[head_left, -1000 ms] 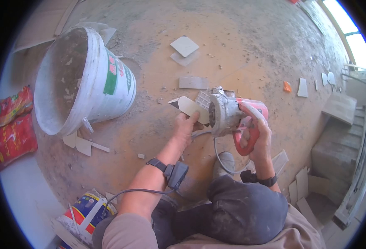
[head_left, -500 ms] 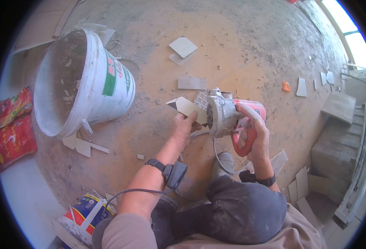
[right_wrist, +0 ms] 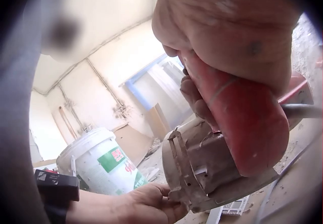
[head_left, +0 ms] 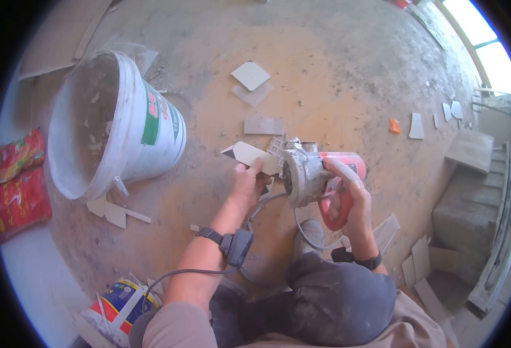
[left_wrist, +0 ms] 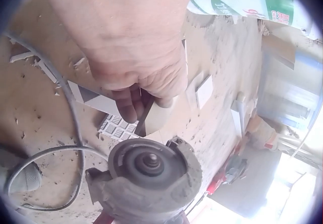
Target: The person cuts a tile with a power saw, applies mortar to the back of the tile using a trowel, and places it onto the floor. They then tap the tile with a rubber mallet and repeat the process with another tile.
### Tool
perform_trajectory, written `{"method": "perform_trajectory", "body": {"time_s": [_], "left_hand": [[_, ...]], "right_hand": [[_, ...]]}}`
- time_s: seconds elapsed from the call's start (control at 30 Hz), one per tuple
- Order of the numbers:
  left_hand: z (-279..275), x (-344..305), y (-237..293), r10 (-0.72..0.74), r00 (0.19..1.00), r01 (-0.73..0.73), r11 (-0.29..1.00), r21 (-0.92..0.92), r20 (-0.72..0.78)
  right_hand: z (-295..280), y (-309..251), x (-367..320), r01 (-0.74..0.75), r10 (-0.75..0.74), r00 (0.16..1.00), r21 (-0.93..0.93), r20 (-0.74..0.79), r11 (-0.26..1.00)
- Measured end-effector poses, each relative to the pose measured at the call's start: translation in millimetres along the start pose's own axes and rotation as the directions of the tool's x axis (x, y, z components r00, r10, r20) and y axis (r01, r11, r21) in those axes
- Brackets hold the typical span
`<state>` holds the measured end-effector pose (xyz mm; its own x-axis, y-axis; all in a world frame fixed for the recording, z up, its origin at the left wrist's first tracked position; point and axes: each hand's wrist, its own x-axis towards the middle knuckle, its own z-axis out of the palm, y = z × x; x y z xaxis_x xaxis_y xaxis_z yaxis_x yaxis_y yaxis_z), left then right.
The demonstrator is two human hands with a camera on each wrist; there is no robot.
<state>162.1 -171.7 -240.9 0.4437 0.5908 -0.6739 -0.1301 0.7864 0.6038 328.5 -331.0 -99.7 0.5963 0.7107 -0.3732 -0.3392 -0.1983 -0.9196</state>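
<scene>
- Left hand (head_left: 247,181) pinches an angular cream tile piece (head_left: 248,154), left of a dusty, red-handled metal grinder (head_left: 305,174).
- Right hand (head_left: 355,204) grips the grinder.
- Contact with the round grey disc (left_wrist: 135,159) is unclear; a slip could cut fingers (left_wrist: 125,108).

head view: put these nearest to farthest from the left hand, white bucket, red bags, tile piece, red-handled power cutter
1. Tile piece: in the left hand.
2. Red-handled power cutter: just right of it, in the right hand.
3. White bucket: off to the left.
4. Red bags: far left, past the bucket.
</scene>
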Motion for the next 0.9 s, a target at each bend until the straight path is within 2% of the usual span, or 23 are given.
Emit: {"method": "perform_trajectory", "body": {"time_s": [0.1,0.2,0.33,0.43,0.57,0.73,0.9], "left_hand": [[-2.5,3.8,7.2,-0.005,1.0,0.006,0.999,0.047,-0.029],[-4.6,5.9,5.2,0.012,1.0,-0.012,0.999,0.045,0.004],[-2.7,5.6,3.4,0.006,0.998,-0.008,0.999,0.048,0.058],[4.5,-1.8,6.7,0.014,0.998,-0.017,0.998,0.054,0.058],[12.0,-8.8,7.5,0.041,0.997,-0.044,0.998,0.036,0.061],[14.0,-5.1,8.5,0.038,0.998,-0.041,0.998,0.047,0.046],[16.5,-4.7,11.1,0.069,0.997,-0.071,0.996,0.057,0.035]], "right_hand": [[-1.1,-1.4,-1.1,0.016,-0.017,0.999,0.025,0.027,1.0],[-1.9,-0.6,-2.3,0.032,-0.033,0.998,0.034,0.047,0.999],[-2.0,-10.3,-5.4,-0.038,0.032,0.995,0.055,0.092,0.998],[-5.1,-6.4,-3.0,-0.005,0.009,0.994,-0.038,0.113,0.999],[-4.8,0.8,-1.3,0.047,-0.043,0.996,-0.044,0.082,0.998],[-5.9,-3.5,-3.2,-0.017,0.018,0.996,-0.007,0.082,1.0],[-10.8,5.1,0.2,0.054,-0.047,0.996,-0.098,0.072,0.994]]}}
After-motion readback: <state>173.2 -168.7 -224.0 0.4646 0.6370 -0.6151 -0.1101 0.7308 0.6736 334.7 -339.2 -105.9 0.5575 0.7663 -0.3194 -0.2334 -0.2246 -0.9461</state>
